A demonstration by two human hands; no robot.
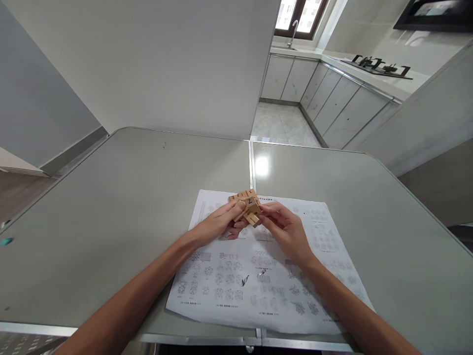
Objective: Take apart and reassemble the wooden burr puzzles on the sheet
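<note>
A small wooden block puzzle point(247, 206), made of pale interlocked pieces with black marks on them, is held just above a printed paper sheet point(258, 276). My left hand point(218, 226) grips its left side, thumb on top and fingers curled beneath. My right hand point(286, 229) pinches its right side with fingertips on a lower piece. Both forearms reach in from the bottom edge. The paper shows rows of small diagrams and lies flat on the grey table point(121, 207).
The table has a seam down its middle and a metal front edge. A small teal object point(6, 241) lies at the far left edge. Beyond a white wall panel, kitchen cabinets point(332, 98), a sink tap and a gas hob point(380, 66) stand at the back right.
</note>
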